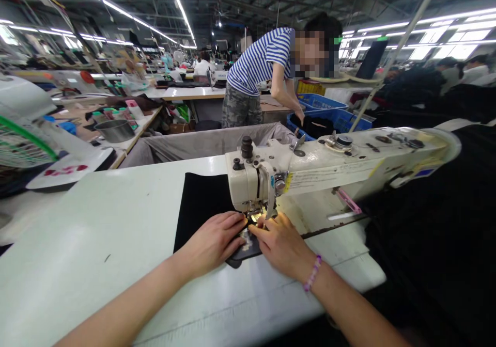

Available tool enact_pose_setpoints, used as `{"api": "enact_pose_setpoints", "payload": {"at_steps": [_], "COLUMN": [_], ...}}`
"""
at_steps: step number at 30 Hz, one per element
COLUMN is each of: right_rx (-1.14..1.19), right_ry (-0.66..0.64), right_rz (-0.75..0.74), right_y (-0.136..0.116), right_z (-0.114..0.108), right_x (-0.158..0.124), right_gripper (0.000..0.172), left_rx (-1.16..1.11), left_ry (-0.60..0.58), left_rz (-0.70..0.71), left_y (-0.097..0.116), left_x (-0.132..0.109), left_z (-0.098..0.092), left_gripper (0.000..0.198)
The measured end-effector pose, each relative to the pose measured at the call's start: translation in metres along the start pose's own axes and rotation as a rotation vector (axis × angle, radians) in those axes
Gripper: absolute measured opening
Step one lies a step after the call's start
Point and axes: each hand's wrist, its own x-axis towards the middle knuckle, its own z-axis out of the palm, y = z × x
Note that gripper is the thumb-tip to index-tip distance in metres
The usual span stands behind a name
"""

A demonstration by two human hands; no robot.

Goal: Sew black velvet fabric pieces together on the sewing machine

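A cream sewing machine [333, 169] stands on the pale table [96, 243]. A black fabric piece [199, 202] lies flat under its needle [256, 217] and runs back to the left. My left hand [215, 241] rests flat on the fabric just left of the needle, fingers stretched out. My right hand [281, 243] lies beside it on the right, fingers pressed onto the fabric edge at the presser foot. A small pale label [245, 243] shows between the two hands. A purple bead bracelet [312, 273] circles my right wrist.
A heap of black cloth [434, 223] fills the right side. A fan [27, 135] stands at the far left. Behind the table hangs a grey cloth bin [201, 143]. A person in a striped shirt [259, 60] bends over blue crates [329, 117].
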Motion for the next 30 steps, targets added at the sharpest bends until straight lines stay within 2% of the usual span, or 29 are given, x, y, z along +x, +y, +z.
{"api": "enact_pose_setpoints", "payload": {"at_steps": [5,9,13,18,21,24,27,30], "right_rx": [0.061,0.081,0.092,0.091,0.076,0.067,0.047,-0.020], "right_ry": [0.099,0.169,0.217,0.232,0.189,0.170,0.177,0.169], "right_rz": [0.069,0.094,0.045,-0.023,-0.055,-0.039,0.003,-0.003], "right_y": [-0.015,-0.028,-0.034,-0.044,-0.052,-0.056,-0.060,-0.064], "right_z": [0.007,0.017,0.020,0.015,0.019,0.025,0.028,0.029], "right_x": [-0.018,-0.034,-0.037,-0.036,-0.035,-0.032,-0.030,-0.027], "right_gripper": [0.030,0.037,0.028,0.029,0.033,0.031,0.029,0.026], "left_rx": [0.001,-0.001,0.032,0.072,0.098,0.135,0.170,0.188], "left_ry": [0.038,0.027,0.058,0.034,0.023,0.023,0.014,0.014], "left_rz": [-0.062,-0.188,-0.327,-0.366,-0.386,-0.440,-0.503,-0.482], "left_y": [-0.004,-0.005,-0.005,0.025,0.037,0.023,-0.004,-0.030], "left_x": [0.003,0.005,0.000,-0.029,-0.035,-0.019,0.005,0.020], "left_z": [-0.001,0.002,0.006,-0.003,-0.010,-0.009,-0.005,-0.004], "left_gripper": [0.038,0.039,0.043,0.043,0.034,0.038,0.048,0.049]}}
